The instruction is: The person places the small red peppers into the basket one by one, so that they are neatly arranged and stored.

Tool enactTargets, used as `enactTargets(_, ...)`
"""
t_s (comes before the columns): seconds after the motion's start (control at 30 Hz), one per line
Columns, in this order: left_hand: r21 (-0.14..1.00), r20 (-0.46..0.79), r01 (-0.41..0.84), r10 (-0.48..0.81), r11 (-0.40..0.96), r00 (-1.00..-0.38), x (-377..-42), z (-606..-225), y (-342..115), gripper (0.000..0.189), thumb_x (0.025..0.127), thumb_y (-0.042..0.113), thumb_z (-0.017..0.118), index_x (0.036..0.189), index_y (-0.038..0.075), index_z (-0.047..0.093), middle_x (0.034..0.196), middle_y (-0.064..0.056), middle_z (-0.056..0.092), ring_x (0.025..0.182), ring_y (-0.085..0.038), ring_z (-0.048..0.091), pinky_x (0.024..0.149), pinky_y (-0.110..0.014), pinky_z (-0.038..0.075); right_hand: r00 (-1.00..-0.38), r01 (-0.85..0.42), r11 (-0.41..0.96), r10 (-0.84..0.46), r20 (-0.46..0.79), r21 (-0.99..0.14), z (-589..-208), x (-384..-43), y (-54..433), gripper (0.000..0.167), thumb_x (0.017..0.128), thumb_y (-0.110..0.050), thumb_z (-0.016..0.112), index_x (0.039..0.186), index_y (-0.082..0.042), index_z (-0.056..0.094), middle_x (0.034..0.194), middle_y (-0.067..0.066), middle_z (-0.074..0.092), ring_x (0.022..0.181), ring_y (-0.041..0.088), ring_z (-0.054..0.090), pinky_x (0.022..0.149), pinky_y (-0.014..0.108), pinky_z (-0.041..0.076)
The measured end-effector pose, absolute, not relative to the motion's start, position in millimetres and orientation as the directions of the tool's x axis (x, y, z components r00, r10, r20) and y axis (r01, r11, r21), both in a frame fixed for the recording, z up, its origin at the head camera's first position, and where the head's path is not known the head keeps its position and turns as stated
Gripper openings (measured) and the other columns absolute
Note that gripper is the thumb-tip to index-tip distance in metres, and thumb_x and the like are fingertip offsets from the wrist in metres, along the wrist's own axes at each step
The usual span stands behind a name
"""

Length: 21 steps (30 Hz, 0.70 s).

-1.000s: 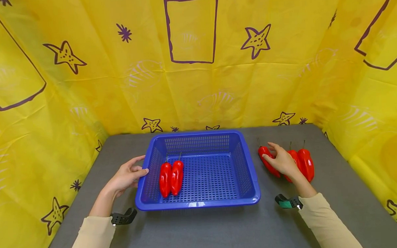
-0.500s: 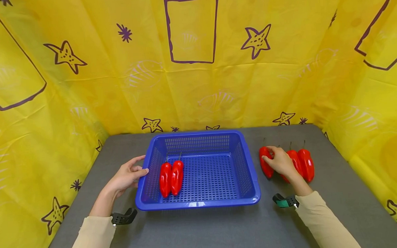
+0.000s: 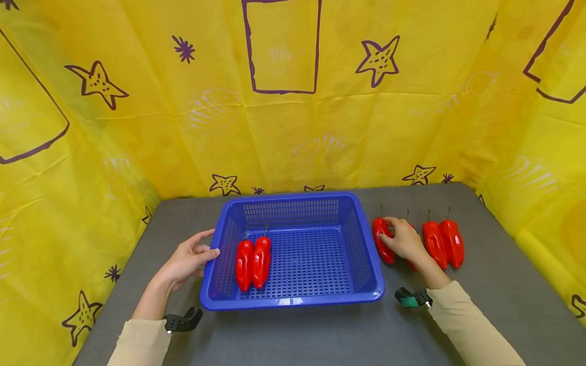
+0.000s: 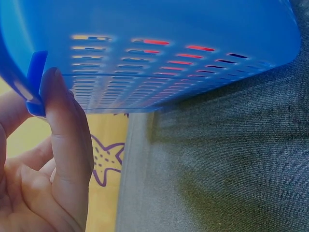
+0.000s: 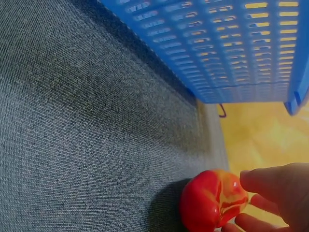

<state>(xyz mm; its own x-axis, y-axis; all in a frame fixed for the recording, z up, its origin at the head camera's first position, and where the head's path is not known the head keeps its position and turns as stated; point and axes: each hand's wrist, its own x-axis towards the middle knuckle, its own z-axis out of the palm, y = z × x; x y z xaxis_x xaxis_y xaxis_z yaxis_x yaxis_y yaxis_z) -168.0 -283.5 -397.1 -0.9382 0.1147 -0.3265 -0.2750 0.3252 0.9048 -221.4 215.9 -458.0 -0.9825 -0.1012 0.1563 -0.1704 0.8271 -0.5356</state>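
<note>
At the left side of a blue plastic basket [image 3: 292,301], my left hand [image 3: 189,259] grips the rim between thumb and fingers, as the left wrist view also shows. Two long red peppers [image 3: 253,264] lie side by side in the basket's left part, stems pointing away. Just right of the basket, my right hand [image 3: 403,238] holds another red pepper [image 3: 380,239] with thumb and fingers. In the right wrist view that pepper [image 5: 203,200] appears end-on, low over the grey cloth, with the thumb against its side. One more pepper [image 3: 412,230] is mostly hidden behind the right hand.
Two red peppers [image 3: 442,244] lie together on the grey table [image 3: 298,344], right of my right hand. Yellow patterned cloth [image 3: 291,145] walls the table at the back and both sides. Wrist straps [image 3: 183,320] hang near both sleeves.
My right hand has taken hold of the leftmost loose pepper, straightened it and brought it left toward the basket. The other peppers show more behind it. My left hand stays at the rim.
</note>
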Motion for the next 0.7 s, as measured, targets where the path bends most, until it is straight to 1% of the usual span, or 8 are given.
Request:
enactTargets(0.1,0.904,-0.328,-0.277,0.115,0.325,-0.938,-167.9,-397.1,-283.4,0.071,0.088,0.020,0.063,0.145,0.013,0.022,0.098,-0.016,0.063,0.078,-0.026,0.067,0.068,-0.045,0.056,-0.983,-0.166,0.831,-0.099,0.153,-0.530,-456.9,-221.1,215.2,0.047,0.083,-0.017,0.062,0.123,0.004,0.051,0.109,0.028,0.056,0.093,0.038,0.056,0.073,0.052,0.049)
enactTargets(0.43,0.903,-0.330,-0.279,0.113,0.326,-0.937,-167.9,-396.5,-283.2,0.071,0.088,0.020,0.062,0.145,0.013,0.022,0.098,-0.016,0.063,0.079,-0.027,0.067,0.068,-0.045,0.056,-0.990,-0.140,0.854,-0.107,0.094,-0.501,-454.2,-222.7,217.8,0.053,0.086,-0.022,0.058,0.130,0.004,0.044,0.119,0.031,0.052,0.107,0.044,0.051,0.084,0.058,0.045)
enactTargets(0.63,0.905,-0.327,-0.276,0.115,0.322,-0.938,-167.4,-396.8,-283.7,0.070,0.088,0.019,0.062,0.145,0.013,0.022,0.098,-0.017,0.063,0.079,-0.027,0.067,0.069,-0.046,0.056,-0.986,-0.168,0.864,-0.138,0.097,-0.474,-454.9,-226.6,212.1,0.056,0.086,-0.021,0.059,0.130,0.009,0.043,0.118,0.035,0.051,0.105,0.048,0.051,0.087,0.059,0.043)
enactTargets(0.7,0.905,-0.329,-0.277,0.115,0.323,-0.937,-167.4,-396.8,-283.8,0.070,0.088,0.019,0.062,0.145,0.013,0.022,0.098,-0.017,0.063,0.079,-0.027,0.067,0.069,-0.046,0.056,-0.987,-0.161,0.869,-0.133,0.093,-0.468,-455.0,-227.9,210.2,0.056,0.086,-0.022,0.059,0.130,0.010,0.042,0.117,0.036,0.051,0.105,0.049,0.051,0.087,0.059,0.043)
